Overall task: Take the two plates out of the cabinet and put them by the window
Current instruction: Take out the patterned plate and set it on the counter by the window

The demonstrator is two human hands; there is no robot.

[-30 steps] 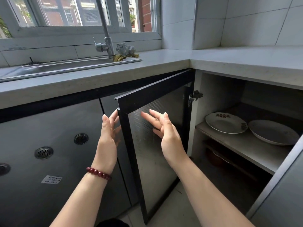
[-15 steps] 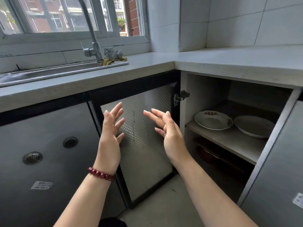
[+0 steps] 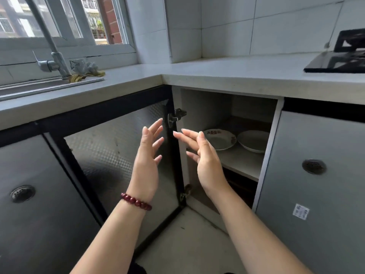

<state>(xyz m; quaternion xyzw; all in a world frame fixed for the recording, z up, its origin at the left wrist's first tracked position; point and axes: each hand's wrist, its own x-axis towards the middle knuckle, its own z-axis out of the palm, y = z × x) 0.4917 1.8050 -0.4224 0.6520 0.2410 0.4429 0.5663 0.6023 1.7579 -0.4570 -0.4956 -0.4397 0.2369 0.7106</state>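
Observation:
Two white plates lie side by side on the shelf [image 3: 243, 165] of the open corner cabinet: a patterned plate [image 3: 221, 140] on the left and a plain plate [image 3: 253, 141] to its right. The cabinet door [image 3: 118, 155] stands swung fully open to the left, flat against the neighbouring front. My left hand [image 3: 148, 161], with a red bead bracelet at the wrist, is raised in front of the door with fingers spread. My right hand [image 3: 203, 157] is held open in front of the cabinet opening, just left of the patterned plate and covering its left rim. Neither hand touches anything.
A grey countertop [image 3: 217, 76] runs in an L under the window [image 3: 65, 20]. A steel sink [image 3: 39, 86] with a tap [image 3: 53, 60] and a crumpled rag [image 3: 85, 70] sits at the left. A black hob [image 3: 339, 60] is at the far right. A closed grey door [image 3: 316, 184] borders the opening.
The cabinet door has swung from half open to fully open on the left. Both hands have left it and moved right toward the opening. The view has shifted right, showing the hob.

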